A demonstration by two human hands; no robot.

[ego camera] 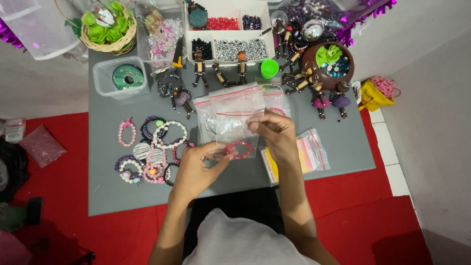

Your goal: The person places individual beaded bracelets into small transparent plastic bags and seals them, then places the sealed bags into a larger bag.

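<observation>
Fingers (226, 156) of the left hand (198, 169) pinch the lower edge of a small clear zip bag (235, 118), pressed together just beside the red bead bracelet (239, 149) that sits inside the bag's bottom; the right hand (277, 135) pinches the bag's right side higher up, its fingers closed on the plastic near the red seal strip. From the head view, the only one here, the bag hangs between both hands just above the grey tabletop (108, 186), with more clear bags (274, 100) lying under and behind it and another packet (311, 152) to the right. On the left of the tabletop lies a cluster of finished bracelets (152, 149), and beyond stand little wooden figures (221, 71), a white tray of beads (230, 34), a clear tub with a spool (122, 77) and a brown bowl (328, 64). The plastic looks slick and thin, so I judge a loose pinch could let the bag slide and tip the bracelet out if the seal is not shut; whether it is shut cannot be told. A pull from both hands could also stretch or tear the film.
</observation>
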